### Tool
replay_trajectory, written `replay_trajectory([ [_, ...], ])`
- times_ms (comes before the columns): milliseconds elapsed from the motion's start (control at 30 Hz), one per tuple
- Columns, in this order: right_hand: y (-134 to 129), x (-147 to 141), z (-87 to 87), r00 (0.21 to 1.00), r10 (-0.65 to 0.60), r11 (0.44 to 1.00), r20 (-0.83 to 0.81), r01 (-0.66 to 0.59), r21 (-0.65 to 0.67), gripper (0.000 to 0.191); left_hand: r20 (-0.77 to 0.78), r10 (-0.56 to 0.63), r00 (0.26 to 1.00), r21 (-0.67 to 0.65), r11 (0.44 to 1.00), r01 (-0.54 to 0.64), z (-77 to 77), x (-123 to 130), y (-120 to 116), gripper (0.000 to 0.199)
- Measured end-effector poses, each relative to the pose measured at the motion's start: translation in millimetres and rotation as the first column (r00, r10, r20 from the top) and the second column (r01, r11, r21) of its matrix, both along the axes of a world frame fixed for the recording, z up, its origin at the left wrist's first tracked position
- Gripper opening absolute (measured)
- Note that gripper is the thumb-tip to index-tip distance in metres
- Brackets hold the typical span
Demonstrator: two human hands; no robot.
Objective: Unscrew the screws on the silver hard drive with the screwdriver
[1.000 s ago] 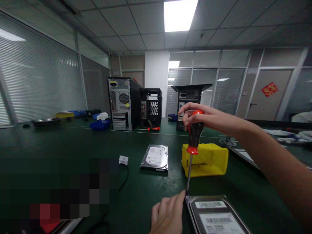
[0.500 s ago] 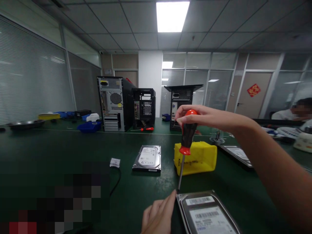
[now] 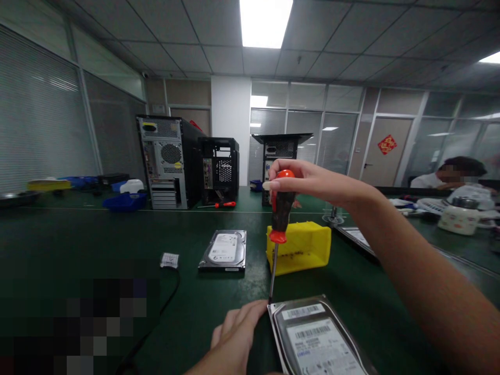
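My right hand (image 3: pixel 300 179) is closed around the red-and-black handle of a screwdriver (image 3: pixel 282 208) from above. The screwdriver stands nearly upright, its shaft running down to the far left corner of a hard drive (image 3: pixel 324 338). That hard drive lies label up on the green table, cut off by the bottom edge of the view. Along its left side, my left hand (image 3: pixel 236 333) has its fingers together, with the fingertips at the corner by the screwdriver tip. The tip's exact seat is too small to make out.
A yellow bin (image 3: pixel 300 249) lies behind the screwdriver, with small dark bits inside. Left of it rests a second hard drive (image 3: pixel 224 250). Computer cases (image 3: pixel 167 161) and another screwdriver (image 3: pixel 224 204) are farther back. A cable (image 3: pixel 170 260) lies at left. A person (image 3: pixel 449 174) sits at far right.
The view has turned a little to the right, so everything sits farther left in it. Both hands keep their places, with the screwdriver still at the hard drive's corner.
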State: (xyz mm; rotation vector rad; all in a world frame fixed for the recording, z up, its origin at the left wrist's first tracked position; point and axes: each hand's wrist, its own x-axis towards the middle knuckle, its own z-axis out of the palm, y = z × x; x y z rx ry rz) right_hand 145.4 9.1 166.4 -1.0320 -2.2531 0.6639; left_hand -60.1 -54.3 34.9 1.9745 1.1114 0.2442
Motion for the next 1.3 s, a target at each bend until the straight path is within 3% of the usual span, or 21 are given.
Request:
replay_trajectory([
  [333, -2.2, 4.8, 2.1, 0.986, 0.145, 0.984, -0.08, -0.152, -0.096, 0.036, -0.042, 0.0, 0.999, -0.021, 1.0, -0.001, -2.2, -1.2, -2.1, 0.098],
  [500, -0.8, 4.8, 0.4, 0.982, 0.155, 0.974, -0.109, -0.17, -0.147, 0.035, -0.058, -0.001, 0.998, -0.002, 1.0, 0.001, 0.6, 0.4, -2.1, 0.099],
  [733, -0.5, 8.0, -1.6, 0.976, 0.176, 0.957, -0.132, -0.201, -0.209, 0.021, -0.022, -0.018, 1.0, 0.016, 1.0, 0.018, 0.5, 0.0, -3.4, 0.098],
  [1133, 2.6, 10.5, 1.9, 0.969, 0.187, 0.967, -0.162, -0.211, -0.145, 0.031, -0.004, -0.011, 1.0, 0.053, 0.999, 0.011, -9.7, 1.5, -2.6, 0.093],
  [1300, 5.0, 19.0, 5.0, 0.945, 0.289, 0.933, -0.153, -0.314, -0.176, 0.04, -0.022, -0.013, 1.0, 0.049, 0.999, 0.014, -10.1, 2.9, -0.9, 0.093],
])
